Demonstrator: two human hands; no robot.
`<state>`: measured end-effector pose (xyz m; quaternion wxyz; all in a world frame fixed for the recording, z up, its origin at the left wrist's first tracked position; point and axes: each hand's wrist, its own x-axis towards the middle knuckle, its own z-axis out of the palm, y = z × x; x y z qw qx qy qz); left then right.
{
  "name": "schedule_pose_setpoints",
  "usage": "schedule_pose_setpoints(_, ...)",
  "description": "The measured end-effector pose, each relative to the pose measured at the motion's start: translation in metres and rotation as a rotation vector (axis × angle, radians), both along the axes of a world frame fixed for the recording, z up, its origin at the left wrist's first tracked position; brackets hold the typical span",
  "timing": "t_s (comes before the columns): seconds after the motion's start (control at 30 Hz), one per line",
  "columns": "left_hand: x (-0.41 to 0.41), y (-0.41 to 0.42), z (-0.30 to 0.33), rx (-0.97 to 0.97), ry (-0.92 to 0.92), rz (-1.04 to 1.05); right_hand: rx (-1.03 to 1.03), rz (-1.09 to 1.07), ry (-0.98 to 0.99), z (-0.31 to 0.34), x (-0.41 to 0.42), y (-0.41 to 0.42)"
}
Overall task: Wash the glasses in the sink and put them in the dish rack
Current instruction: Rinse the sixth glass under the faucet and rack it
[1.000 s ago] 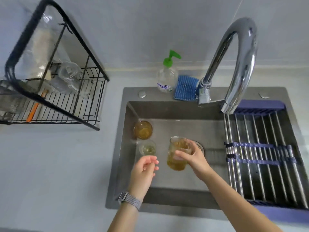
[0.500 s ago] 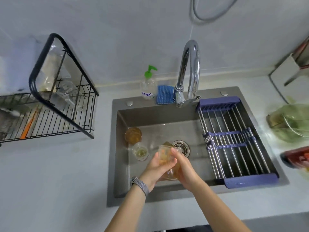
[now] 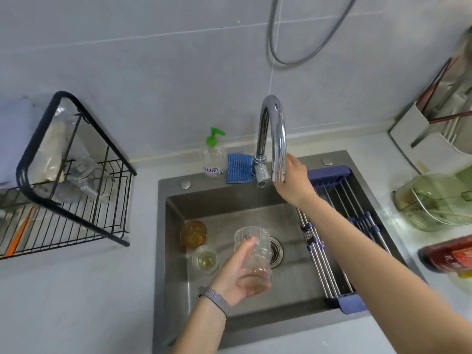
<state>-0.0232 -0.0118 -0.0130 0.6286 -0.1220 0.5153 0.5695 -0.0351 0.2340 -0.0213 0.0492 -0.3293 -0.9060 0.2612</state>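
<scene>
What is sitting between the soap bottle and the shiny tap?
A blue ribbed sponge cloth lies there, on the back edge of the sink, between the soap bottle and the base of the tap. The head view shows it.

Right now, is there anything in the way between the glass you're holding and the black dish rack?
Nothing visible blocks it. The left hand holds the clear glass above the sink; between it and the black dish rack on the left lies only bare counter. The rack already holds some glassware.
</scene>
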Motion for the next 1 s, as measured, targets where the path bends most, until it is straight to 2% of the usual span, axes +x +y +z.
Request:
schedule_pose_setpoints(0.1, -0.007, 0.009, 0.0, 0.047, 0.104, 0.004, 0.13, 0.177, -0.358, -0.005, -0.015, 0.014)
schedule_pose_setpoints(0.17, -0.011, 0.014, -0.002, 0.104, 0.151, 0.032, 0.168, 0.183, -0.365, 0.001, -0.015, 0.012)
schedule_pose_setpoints(0.27, -0.017, 0.022, -0.004, 0.196, 0.119, 0.078, 0.269, 0.164, -0.384, 0.004, -0.012, 0.005)
schedule_pose_setpoints(0.37, -0.02, 0.03, -0.009, 0.263, 0.101, 0.077, 0.234, 0.17, -0.392, 0.006, -0.006, -0.004)
schedule_pose_setpoints(0.43, -0.02, 0.035, -0.01, 0.293, 0.115, 0.057, 0.117, 0.139, -0.297, 0.01, 0.001, -0.009)
schedule_pose_setpoints(0.53, -0.02, 0.042, -0.01, 0.315, 0.188, 0.035, -0.217, -0.059, 0.053, 0.009, 0.02, -0.016)
schedule_pose_setpoints(0.6, -0.021, 0.044, -0.011, 0.309, 0.305, -0.02, -0.519, -0.331, 0.289, 0.011, 0.039, -0.03)
schedule_pose_setpoints(0.67, -0.021, 0.047, -0.015, 0.304, 0.404, -0.052, -0.924, -0.526, 0.413, 0.012, 0.061, -0.052)
schedule_pose_setpoints(0.7, -0.021, 0.049, -0.018, 0.297, 0.453, -0.07, -1.106, -0.527, 0.4, 0.009, 0.071, -0.064)
schedule_pose_setpoints(0.77, -0.023, 0.052, -0.024, 0.281, 0.571, -0.125, -1.345, -0.362, 0.287, 0.008, 0.086, -0.08)
schedule_pose_setpoints(0.87, -0.032, 0.051, -0.03, 0.237, 0.746, -0.306, -1.548, -0.221, 0.17, 0.012, 0.092, -0.071)
schedule_pose_setpoints(0.9, -0.035, 0.051, -0.027, 0.223, 0.81, -0.409, -1.522, -0.185, 0.11, 0.013, 0.092, -0.065)
schedule_pose_setpoints(1.0, -0.037, 0.053, -0.018, 0.192, 1.018, -0.689, -1.158, -0.115, -0.16, 0.002, 0.082, -0.058)
